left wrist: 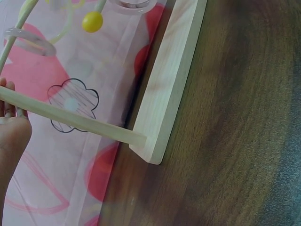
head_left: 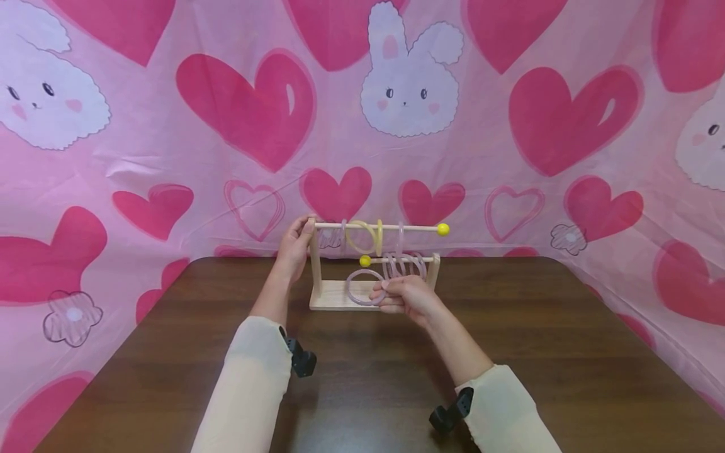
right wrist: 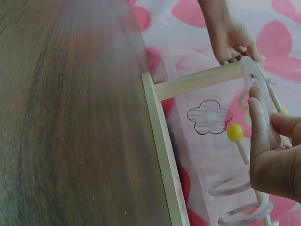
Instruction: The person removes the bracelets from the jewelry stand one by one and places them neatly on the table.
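Note:
A wooden rack [head_left: 334,290] with two rods stands on the table. My left hand [head_left: 293,248] grips the top of its left post [head_left: 315,261]. Between thumb and fingers, my right hand [head_left: 413,299] pinches a translucent pale purple ring [head_left: 348,287] in front of the rack, below the yellow ball [head_left: 365,260] that tips the lower rod. Several similar purple rings [head_left: 387,267] hang on that lower rod, partly behind the right hand. On the upper rod [head_left: 419,228] hang yellow rings [head_left: 379,238] and purple rings [head_left: 343,236], spaced apart.
The upper rod ends at the right in another yellow ball [head_left: 443,229]. Dark brown wood covers the table [head_left: 362,390]. Behind its far edge hangs a pink cloth [head_left: 430,157] with hearts and rabbits. Each sleeve cuff carries a black wrist camera [head_left: 303,358].

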`<state>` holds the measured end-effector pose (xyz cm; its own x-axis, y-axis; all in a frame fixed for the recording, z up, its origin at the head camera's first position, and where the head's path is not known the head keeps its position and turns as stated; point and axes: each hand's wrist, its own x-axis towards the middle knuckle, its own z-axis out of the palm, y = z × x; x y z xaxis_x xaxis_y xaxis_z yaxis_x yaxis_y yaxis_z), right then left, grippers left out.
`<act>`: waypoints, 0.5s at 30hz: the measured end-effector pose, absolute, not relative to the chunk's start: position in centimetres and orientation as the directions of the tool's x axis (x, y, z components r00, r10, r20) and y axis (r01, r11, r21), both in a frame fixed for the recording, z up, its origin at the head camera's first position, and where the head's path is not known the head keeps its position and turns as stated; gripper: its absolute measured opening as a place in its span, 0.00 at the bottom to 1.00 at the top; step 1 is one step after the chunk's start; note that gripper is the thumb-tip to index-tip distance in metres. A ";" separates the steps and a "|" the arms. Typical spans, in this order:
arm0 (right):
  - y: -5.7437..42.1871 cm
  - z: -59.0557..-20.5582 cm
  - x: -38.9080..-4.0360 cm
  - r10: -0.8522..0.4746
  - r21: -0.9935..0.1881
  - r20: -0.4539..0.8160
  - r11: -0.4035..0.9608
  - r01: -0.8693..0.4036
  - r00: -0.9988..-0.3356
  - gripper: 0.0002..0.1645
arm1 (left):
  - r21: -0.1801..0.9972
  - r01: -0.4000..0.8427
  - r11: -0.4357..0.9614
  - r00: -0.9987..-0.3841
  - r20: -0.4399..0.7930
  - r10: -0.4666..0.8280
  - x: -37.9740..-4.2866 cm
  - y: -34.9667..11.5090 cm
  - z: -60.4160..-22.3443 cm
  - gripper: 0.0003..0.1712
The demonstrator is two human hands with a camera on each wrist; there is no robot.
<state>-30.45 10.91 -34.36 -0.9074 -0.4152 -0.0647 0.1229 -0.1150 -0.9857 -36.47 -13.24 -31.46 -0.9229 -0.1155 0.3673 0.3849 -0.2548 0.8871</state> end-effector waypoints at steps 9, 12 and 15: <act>10.0 -35.1 -30.3 -0.412 -0.993 -0.112 0.008 0.119 -0.904 0.17 | 0.879 0.397 -0.266 -0.918 0.380 -0.113 -36.5 -13.1 -31.4 0.20; 9.6 -35.5 -30.2 -0.415 -0.991 -0.128 0.021 0.131 -0.901 0.15 | 0.883 0.389 -0.263 -0.921 0.372 -0.114 -36.5 -13.2 -31.5 0.20; 9.1 -35.8 -30.1 -0.432 -0.990 -0.141 0.040 0.138 -0.891 0.15 | 0.890 0.379 -0.254 -0.925 0.361 -0.116 -36.4 -13.2 -31.4 0.20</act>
<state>-30.13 9.08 -35.83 -0.8906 -0.4322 -0.1413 0.1376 0.0400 -0.9897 -36.44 -13.22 -31.41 -0.9253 -0.1159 0.3610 0.3790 -0.2539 0.8899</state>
